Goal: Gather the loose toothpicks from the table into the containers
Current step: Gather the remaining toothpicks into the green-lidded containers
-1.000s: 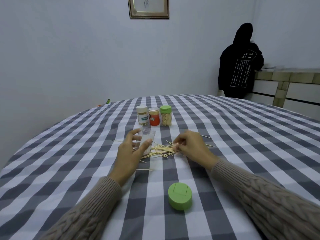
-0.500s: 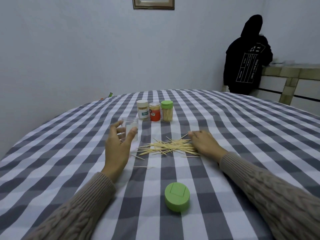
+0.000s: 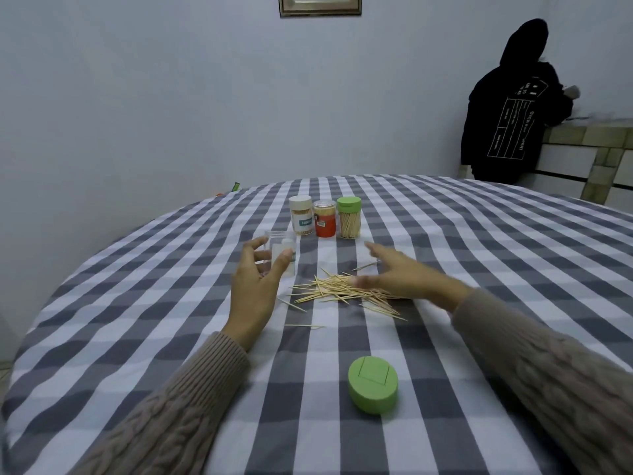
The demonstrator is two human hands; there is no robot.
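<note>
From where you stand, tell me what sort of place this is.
Probably a plain room in a home, maybe a dining area: a large table under a grey-and-white checked cloth, a framed picture on the bare wall, and a tiled counter where another person stands.

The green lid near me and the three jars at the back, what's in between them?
The toothpicks, loose on the cloth, lie between lid and jars, in the head view.

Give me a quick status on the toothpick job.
Left hand grips clear container. Right hand open over toothpick pile. Nothing blocking.
</note>
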